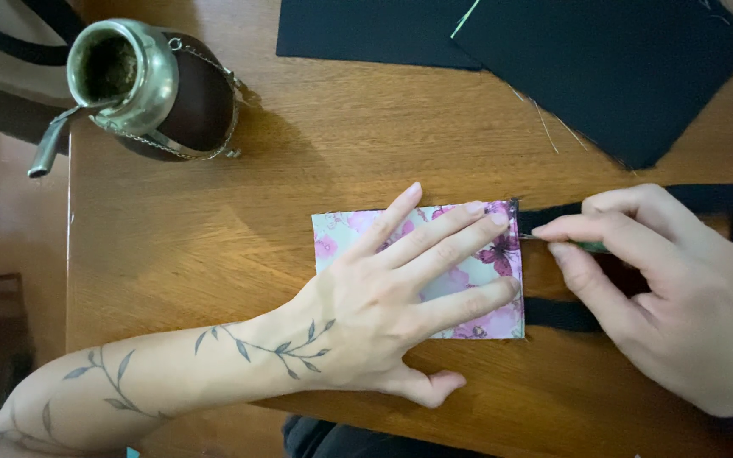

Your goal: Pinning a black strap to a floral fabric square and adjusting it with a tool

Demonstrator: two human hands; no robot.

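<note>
A small rectangle of pink floral fabric [337,242] lies flat on the wooden table [214,246]. My left hand [392,305] presses down on it with fingers spread. At the fabric's right edge my right hand [663,293] pinches a thin green tool [591,247], its tip touching the edge near the top corner. A black strap [566,315] runs out from under that edge, looping to the right behind my right hand.
A round brown gourd cup with a metal rim, chain and metal straw [159,89] stands at the table's back left. Two pieces of black fabric [604,68] lie at the back right, with loose threads nearby. The table's left edge drops to the floor.
</note>
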